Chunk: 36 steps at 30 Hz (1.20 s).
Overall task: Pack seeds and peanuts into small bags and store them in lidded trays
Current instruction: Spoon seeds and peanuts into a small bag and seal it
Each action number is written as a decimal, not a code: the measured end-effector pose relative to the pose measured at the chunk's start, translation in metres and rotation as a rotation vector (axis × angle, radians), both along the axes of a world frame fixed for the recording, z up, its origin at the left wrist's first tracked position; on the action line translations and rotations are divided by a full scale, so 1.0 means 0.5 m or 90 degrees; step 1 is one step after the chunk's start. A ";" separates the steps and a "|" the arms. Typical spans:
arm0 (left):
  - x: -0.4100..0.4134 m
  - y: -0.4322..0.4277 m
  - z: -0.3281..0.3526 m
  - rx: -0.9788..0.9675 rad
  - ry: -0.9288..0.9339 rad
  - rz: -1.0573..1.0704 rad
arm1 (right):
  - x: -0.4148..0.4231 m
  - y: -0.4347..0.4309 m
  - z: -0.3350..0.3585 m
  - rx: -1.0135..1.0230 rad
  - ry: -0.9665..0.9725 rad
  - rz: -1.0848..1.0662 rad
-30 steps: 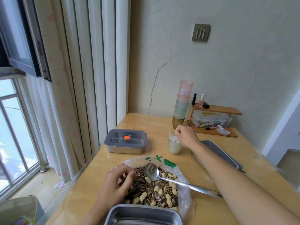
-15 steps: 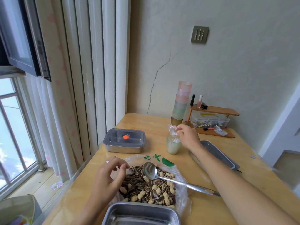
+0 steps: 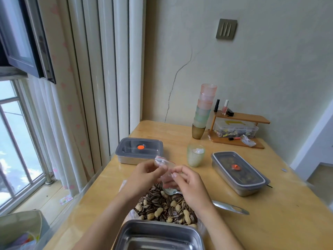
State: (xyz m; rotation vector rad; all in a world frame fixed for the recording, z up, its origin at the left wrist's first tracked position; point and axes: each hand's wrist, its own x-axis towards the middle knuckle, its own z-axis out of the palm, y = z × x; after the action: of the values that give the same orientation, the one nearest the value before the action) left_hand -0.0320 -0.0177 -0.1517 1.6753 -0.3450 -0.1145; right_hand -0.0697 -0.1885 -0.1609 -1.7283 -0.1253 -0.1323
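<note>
Both hands hold a small clear zip bag [image 3: 164,164] with a red strip above the pile of striped seeds and peanuts [image 3: 164,207]. My left hand [image 3: 144,175] pinches its left edge, my right hand [image 3: 187,183] its right edge. The pile lies on an opened plastic bag, with a metal spoon [image 3: 228,207] resting across it, its bowl hidden under my hands. An open steel tray [image 3: 158,235] sits at the near edge. Two lidded trays stand on the table: one at the left [image 3: 139,150], one at the right [image 3: 237,174].
A pale green cup [image 3: 195,155] holding more small bags stands mid-table. Behind it are a stack of coloured cups [image 3: 204,110] and a wooden shelf [image 3: 239,130] with small bottles and a plastic box. Curtains and a window line the left side.
My right hand drew a small bag out of the green cup and brought it toward me. My left hand rose off the seed pile to take hold of the bag too.
</note>
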 end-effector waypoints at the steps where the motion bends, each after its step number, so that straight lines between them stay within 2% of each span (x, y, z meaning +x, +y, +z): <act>1: 0.001 0.000 -0.002 -0.050 0.023 -0.002 | -0.002 -0.001 -0.001 0.015 0.022 0.002; 4: -0.004 0.002 -0.009 -0.140 0.052 -0.060 | -0.006 -0.009 0.003 0.045 0.055 -0.017; 10: 0.002 0.021 -0.013 -0.056 -0.011 -0.166 | -0.013 0.000 -0.007 0.003 0.041 -0.101; 14: 0.008 0.023 -0.024 -0.025 0.003 -0.229 | -0.010 -0.005 0.000 -0.021 0.030 0.013; 17: 0.012 0.023 -0.034 -0.030 0.026 -0.189 | -0.007 -0.009 -0.007 -0.011 0.011 -0.039; 21: 0.016 0.035 -0.037 -0.054 0.064 -0.138 | 0.000 -0.017 -0.015 0.098 0.028 -0.127; 27: 0.018 0.042 -0.041 -0.184 0.136 -0.037 | -0.005 -0.019 -0.013 0.112 0.085 -0.046; 33: 0.009 0.037 -0.046 -0.124 0.055 0.048 | -0.006 -0.022 -0.008 0.162 0.113 -0.035; 36: 0.008 0.034 -0.045 -0.063 -0.023 0.091 | -0.006 -0.022 -0.011 0.170 0.107 -0.051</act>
State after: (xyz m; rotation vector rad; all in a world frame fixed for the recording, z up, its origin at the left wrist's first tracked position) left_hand -0.0283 -0.0007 -0.1744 1.6002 -0.2525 0.0379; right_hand -0.0725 -0.1993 -0.1665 -1.4716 0.0826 -0.0594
